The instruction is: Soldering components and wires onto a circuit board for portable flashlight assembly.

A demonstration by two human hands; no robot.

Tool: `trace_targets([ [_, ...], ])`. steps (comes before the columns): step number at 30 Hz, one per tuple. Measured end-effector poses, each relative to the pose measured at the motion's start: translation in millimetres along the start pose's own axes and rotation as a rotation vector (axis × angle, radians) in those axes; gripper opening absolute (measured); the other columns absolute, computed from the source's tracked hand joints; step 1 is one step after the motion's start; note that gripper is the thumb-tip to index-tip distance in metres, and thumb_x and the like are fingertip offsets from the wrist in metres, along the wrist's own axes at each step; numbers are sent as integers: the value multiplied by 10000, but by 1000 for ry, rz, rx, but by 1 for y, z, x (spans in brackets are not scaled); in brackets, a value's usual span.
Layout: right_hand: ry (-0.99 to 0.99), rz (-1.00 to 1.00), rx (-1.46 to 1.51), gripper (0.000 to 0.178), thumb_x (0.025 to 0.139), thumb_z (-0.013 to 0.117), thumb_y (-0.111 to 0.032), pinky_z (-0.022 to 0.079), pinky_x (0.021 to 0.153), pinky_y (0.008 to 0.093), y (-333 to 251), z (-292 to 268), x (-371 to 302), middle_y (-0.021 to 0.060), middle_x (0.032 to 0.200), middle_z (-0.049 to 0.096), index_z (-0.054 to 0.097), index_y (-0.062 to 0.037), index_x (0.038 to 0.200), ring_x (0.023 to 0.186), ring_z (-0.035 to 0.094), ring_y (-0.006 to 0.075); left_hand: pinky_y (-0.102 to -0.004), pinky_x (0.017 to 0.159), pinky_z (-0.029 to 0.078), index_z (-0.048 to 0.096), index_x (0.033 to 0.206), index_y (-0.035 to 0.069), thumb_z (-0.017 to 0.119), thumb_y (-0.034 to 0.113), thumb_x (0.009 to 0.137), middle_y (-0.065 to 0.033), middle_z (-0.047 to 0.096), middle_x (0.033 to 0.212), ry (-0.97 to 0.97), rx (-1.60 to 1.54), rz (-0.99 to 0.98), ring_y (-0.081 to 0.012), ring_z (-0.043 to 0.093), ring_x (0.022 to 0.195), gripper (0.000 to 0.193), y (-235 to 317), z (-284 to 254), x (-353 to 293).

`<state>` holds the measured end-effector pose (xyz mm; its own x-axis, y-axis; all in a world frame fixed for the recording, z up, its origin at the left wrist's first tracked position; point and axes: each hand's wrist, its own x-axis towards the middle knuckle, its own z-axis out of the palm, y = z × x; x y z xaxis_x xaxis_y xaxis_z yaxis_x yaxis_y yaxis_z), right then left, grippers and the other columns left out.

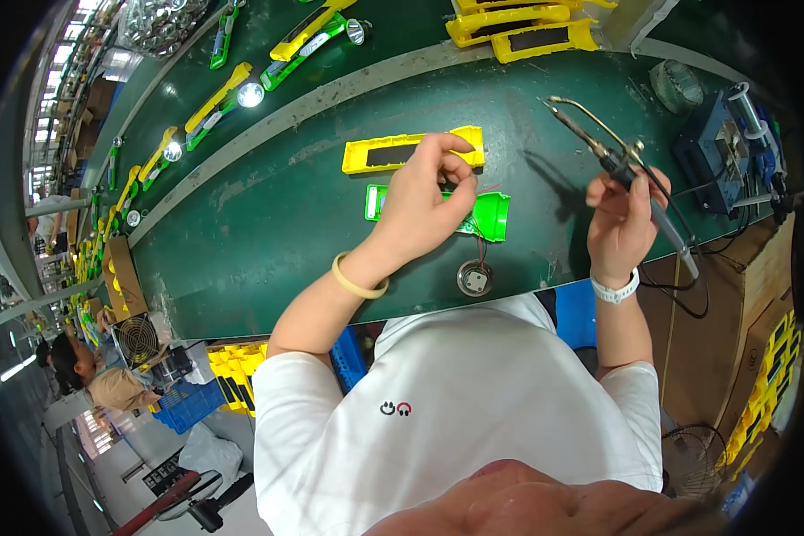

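My right hand (621, 232) is wrapped round a soldering iron (615, 166), held up over the right part of the table. A thin bent brass tube runs alongside the iron, and its tip points away to the upper left. My left hand (420, 196) is closed in a pinch above a green flashlight housing (491, 217); what its fingers hold, if anything, is hidden. Just beyond lies a yellow housing half (357, 159) with a dark panel. A round metal lamp piece (474, 279) rests near the table edge, joined to the green housing by thin red wires.
Yellow and green flashlights (304, 54) stand in a row beyond a grey divider strip (241, 122), some lit. Yellow housings (545, 40) are stacked at the back. A blue soldering station (710, 147) and a glass jar (676, 85) stand right. Another person (107, 375) sits far left.
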<state>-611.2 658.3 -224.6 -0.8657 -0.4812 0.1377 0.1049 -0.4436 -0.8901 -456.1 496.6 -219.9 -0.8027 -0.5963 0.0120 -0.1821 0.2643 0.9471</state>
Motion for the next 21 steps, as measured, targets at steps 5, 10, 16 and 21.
trace_targets([
  [5, -234, 170, 41, 202, 917, 503, -129, 523, 768, 385, 26, 37, 33, 152, 927, 583, 376, -52, 1054, 848, 643, 289, -327, 535, 420, 577, 931, 69, 692, 110, 720, -56, 489, 606, -103, 466, 237, -218, 509, 599, 244, -7, 15, -9],
  [10, -417, 384, 34, 205, 915, 491, -118, 453, 918, 415, 66, 52, 29, 73, 993, 448, 358, -63, 1060, 1009, 566, 268, -331, 556, 434, 627, 819, 97, 660, 50, 664, -57, 503, 694, -23, 626, 494, -231, 520, 648, 165, -26, -28, -24],
  [16, -475, 338, -162, 186, 901, 527, -141, 481, 696, 264, 48, 47, 9, 46, 875, 478, 394, -63, 1006, 741, 576, 148, -371, 694, 443, 609, 832, 97, 655, 87, 723, -62, 583, 797, 26, 598, 345, -255, 559, 787, 118, -34, -55, -15],
  [21, -422, 326, -111, 210, 867, 569, -121, 377, 463, 208, 26, 24, 3, 62, 704, 515, 387, -60, 953, 501, 452, 80, -336, 640, 463, 615, 795, 70, 661, 66, 715, -67, 592, 731, -124, 556, 214, -249, 574, 705, 93, -28, -58, -11],
])
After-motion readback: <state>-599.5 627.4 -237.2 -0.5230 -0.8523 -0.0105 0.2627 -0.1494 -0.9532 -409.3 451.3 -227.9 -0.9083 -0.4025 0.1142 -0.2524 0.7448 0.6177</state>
